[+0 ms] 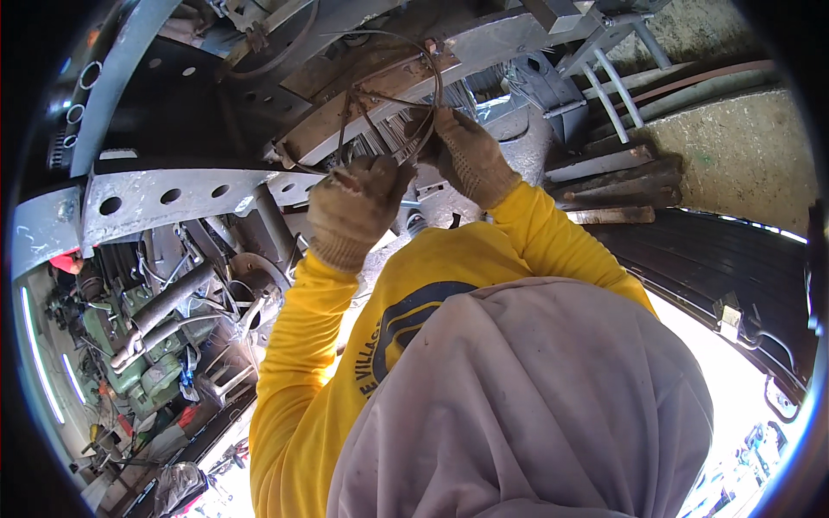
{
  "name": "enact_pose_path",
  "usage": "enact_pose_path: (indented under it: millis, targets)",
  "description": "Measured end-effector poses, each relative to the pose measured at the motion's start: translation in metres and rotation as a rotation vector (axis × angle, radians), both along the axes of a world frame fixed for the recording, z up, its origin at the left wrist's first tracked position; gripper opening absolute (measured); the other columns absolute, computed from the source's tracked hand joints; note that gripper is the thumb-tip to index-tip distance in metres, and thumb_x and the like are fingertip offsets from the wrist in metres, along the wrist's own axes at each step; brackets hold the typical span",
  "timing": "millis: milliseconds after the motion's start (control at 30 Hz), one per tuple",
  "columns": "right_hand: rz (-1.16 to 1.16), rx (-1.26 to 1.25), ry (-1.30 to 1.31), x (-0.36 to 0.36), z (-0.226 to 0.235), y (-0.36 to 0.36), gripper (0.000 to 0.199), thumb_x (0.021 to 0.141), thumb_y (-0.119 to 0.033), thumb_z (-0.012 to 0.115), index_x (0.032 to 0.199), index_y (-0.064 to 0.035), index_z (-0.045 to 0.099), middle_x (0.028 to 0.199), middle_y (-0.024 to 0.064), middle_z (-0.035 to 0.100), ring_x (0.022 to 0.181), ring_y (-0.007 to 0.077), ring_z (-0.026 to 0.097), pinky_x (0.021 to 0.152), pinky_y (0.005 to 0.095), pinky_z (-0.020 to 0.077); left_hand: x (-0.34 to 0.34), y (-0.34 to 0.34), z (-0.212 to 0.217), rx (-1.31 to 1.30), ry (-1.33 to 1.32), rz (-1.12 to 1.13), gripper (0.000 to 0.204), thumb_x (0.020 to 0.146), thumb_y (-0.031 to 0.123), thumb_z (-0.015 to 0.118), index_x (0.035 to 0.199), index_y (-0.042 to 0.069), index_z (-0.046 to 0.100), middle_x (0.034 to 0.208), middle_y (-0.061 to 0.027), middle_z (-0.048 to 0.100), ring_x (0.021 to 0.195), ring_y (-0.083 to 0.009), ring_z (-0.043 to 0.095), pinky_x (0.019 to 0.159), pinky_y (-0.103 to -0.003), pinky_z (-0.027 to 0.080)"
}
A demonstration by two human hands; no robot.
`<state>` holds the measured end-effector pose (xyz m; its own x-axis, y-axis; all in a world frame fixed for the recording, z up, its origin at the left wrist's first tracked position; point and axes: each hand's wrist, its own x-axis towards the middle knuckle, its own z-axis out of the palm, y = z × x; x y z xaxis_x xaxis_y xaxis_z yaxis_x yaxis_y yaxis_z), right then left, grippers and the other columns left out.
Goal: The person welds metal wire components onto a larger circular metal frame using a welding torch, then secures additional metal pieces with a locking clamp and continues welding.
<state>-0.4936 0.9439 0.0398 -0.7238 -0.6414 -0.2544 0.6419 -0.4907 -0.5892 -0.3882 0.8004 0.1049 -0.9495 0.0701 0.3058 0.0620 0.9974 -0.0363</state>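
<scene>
My left hand (358, 207), in a worn brown knit glove, is closed with its fingers curled in front of a rusty steel beam (324, 129). Beside it, higher and to the right, my right hand (473, 160) wears the same kind of glove and is pinched closed. A thin dark wire (439, 79) bends in a loop over the beam, and its strands run down between both hands. Gloves cover the exact grip points on the wire. Behind the hands lies a bundle of thin metal rods (466, 93), partly hidden.
A grey beam with round holes (194, 194) crosses at left. Green machinery (151, 341) and a thick pipe (173, 302) sit below it. Steel bars (609, 186) are stacked at right beside a concrete wall (734, 142). Metal rungs (617, 91) hang at upper right.
</scene>
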Motion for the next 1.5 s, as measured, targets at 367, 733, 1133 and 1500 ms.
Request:
enact_pose_path:
  millis: [367,733,1133,1500]
  targets:
    - [0.077,-0.04,0.022,-0.006,-0.007,0.003,0.041,0.105,-0.033,0.05,0.124,0.0029,0.057,0.102,0.0111,0.067,0.094,0.0197,0.064,0.087,0.0351,0.0526,-0.009,-0.004,0.003,0.016,0.039,-0.048,0.029,0.09,0.039,0.067,0.077,0.014,0.063,0.067,-0.0042,0.064,0.053,-0.023,0.063,0.044,-0.034,0.048]
    - [0.016,0.119,-0.025,0.003,0.001,-0.004,0.03,0.103,-0.032,0.057,0.115,-0.005,0.06,0.092,0.0009,0.061,0.074,0.0087,0.048,0.068,0.0261,0.0404,-0.027,-0.046,0.006,-0.021,0.118,-0.439,0.023,0.082,0.029,0.075,0.07,0.015,0.061,0.062,-0.0006,0.054,0.044,-0.018,0.052,0.038,-0.032,0.04]
    - [0.122,0.014,0.008,-0.005,-0.003,0.01,0.043,0.105,-0.035,0.05,0.129,0.0003,0.057,0.112,0.0112,0.065,0.101,0.021,0.063,0.09,0.0361,0.0509,-0.012,0.017,-0.004,0.031,-0.087,0.034,0.019,0.09,0.027,0.067,0.104,0.015,0.064,0.081,-0.0084,0.065,0.06,-0.0251,0.066,0.048,-0.037,0.052]
    - [0.124,0.066,0.009,-0.001,-0.006,0.001,0.037,0.105,-0.034,0.051,0.119,-0.001,0.059,0.099,0.0068,0.065,0.082,0.0141,0.058,0.078,0.0289,0.0494,-0.025,-0.023,0.023,0.011,0.095,-0.395,0.023,0.079,0.02,0.078,0.098,0.012,0.068,0.077,-0.0045,0.063,0.052,-0.0208,0.059,0.044,-0.033,0.047]
